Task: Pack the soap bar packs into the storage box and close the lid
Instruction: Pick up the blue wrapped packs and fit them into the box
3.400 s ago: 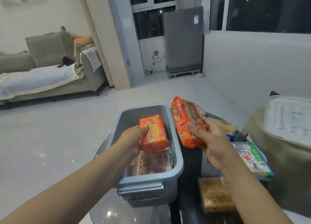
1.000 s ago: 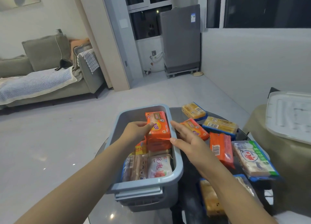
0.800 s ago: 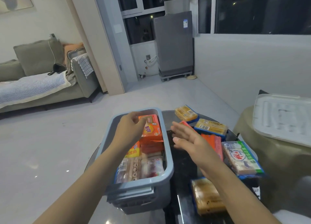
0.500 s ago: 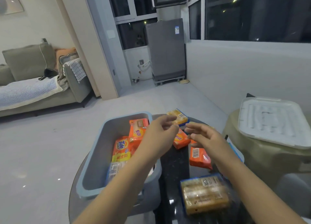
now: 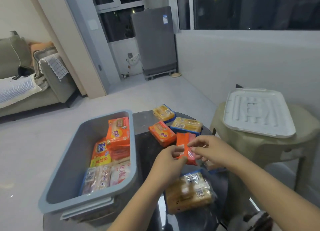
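The grey-blue storage box [image 5: 57,170] stands open on the dark round table [image 5: 143,123], with several soap packs inside along its right wall, an orange one [image 5: 118,133] on top. Right of the box, my left hand [image 5: 168,161] and my right hand [image 5: 207,148] both pinch a red-orange soap pack [image 5: 185,144] just above the table. Loose packs lie around it: an orange one [image 5: 161,132], two yellow ones [image 5: 163,112] [image 5: 187,126] farther back, and a large yellow pack [image 5: 188,192] near me. The white lid [image 5: 258,113] rests on a stool at the right.
The beige plastic stool [image 5: 259,149] stands close against the table's right side. A grey sofa [image 5: 26,85] is far left, and a grey appliance [image 5: 154,40] stands by the window. Pale floor lies beyond the table.
My left hand let go of the orange pack in the box and crossed right. Both hands have closed on the red-orange pack. The camera turned right and down.
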